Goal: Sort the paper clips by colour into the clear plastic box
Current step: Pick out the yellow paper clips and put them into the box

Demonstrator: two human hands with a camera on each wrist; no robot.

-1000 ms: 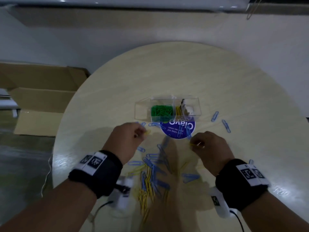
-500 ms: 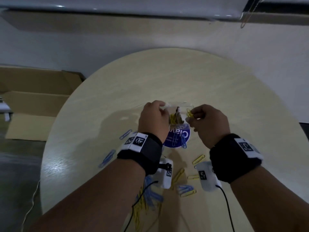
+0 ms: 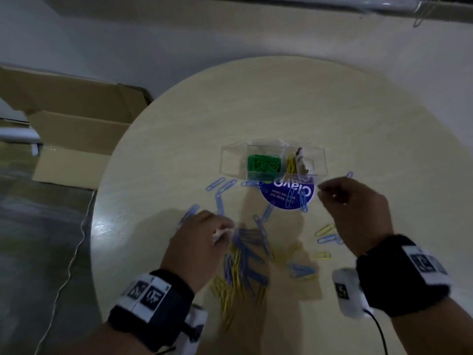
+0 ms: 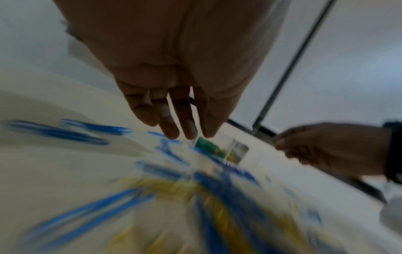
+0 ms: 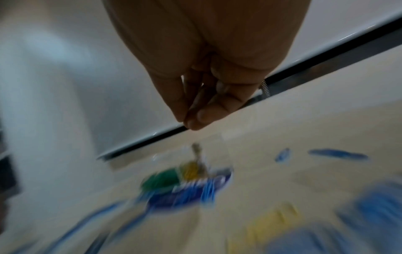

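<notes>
**Both hands above the loose clips, box at table centre**

The clear plastic compartment box [image 3: 273, 160] sits mid-table on the round pale wooden table [image 3: 332, 103], its near edge touching a blue round sticker [image 3: 286, 196]. Green paper clips [image 3: 263, 163] fill one compartment; yellow paper clips [image 3: 290, 163] lie in the next one toward 3 o'clock. Bare tabletop runs from the box to the rim at 12 and 3 o'clock.

The left hand [image 3: 202, 242], at 7 o'clock from the box, hovers with fingers [image 4: 172, 123] straight and spread, holding nothing. Just beside it lies the dense heap of blue and yellow paper clips [image 3: 245, 265].

The right hand [image 3: 353, 211], at 4 o'clock, has its fingertips [image 5: 195, 120] pressed together; whether they pinch a clip cannot be told. A flattened brown cardboard box [image 3: 71, 129] lies past the table edge at 9 o'clock.
</notes>
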